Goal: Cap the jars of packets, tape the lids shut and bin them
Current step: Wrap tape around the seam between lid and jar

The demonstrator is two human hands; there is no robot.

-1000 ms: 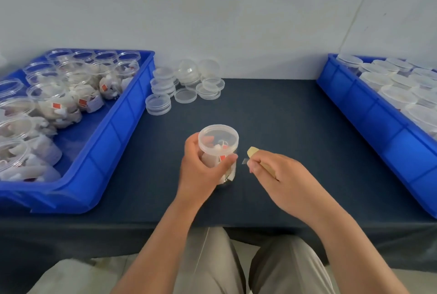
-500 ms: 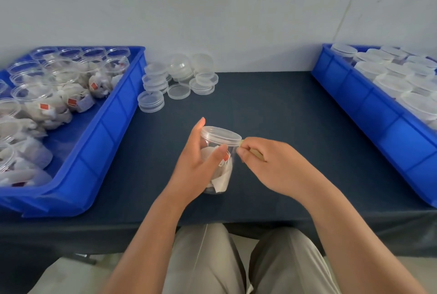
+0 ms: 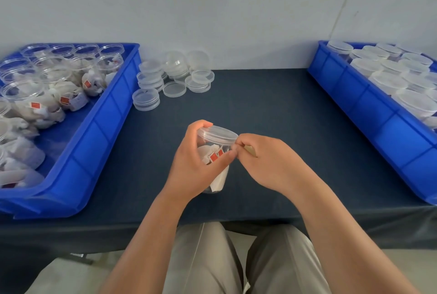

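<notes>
At about nine o'clock from the work in hand, the left blue bin (image 3: 111,128) sits on the table (image 3: 272,104), crowded with open jars (image 3: 23,95) of white packets with red tags. None of these shows a lid, so they look like the stock yet to be done. At about eleven o'clock, just beside that bin's far corner, loose lids (image 3: 175,76) lie in short stacks and singles.

In the middle, near the table's front edge, the left hand (image 3: 191,163) grips the jar (image 3: 214,156). Its fingers are wrapped round the far side and the thumb is pressed on the near wall. The jar is tilted a little and its base is hidden. Its lid (image 3: 218,133) is already seated on top.

At three o'clock of the jar, touching its rim, the right hand (image 3: 269,163) has its fingers curled closed, with thumb and forefinger pinched at the lid's edge. A tan piece (image 3: 250,150) is held in the same hand and is likely the tape's holder. The tape itself is too clear to make out.

At about two o'clock the right blue bin (image 3: 378,123) holds many capped jars (image 3: 387,81).

By my judgement this jar is capped and its taping is underway. Binning it comes next, and the whole left bin remains to be done.
</notes>
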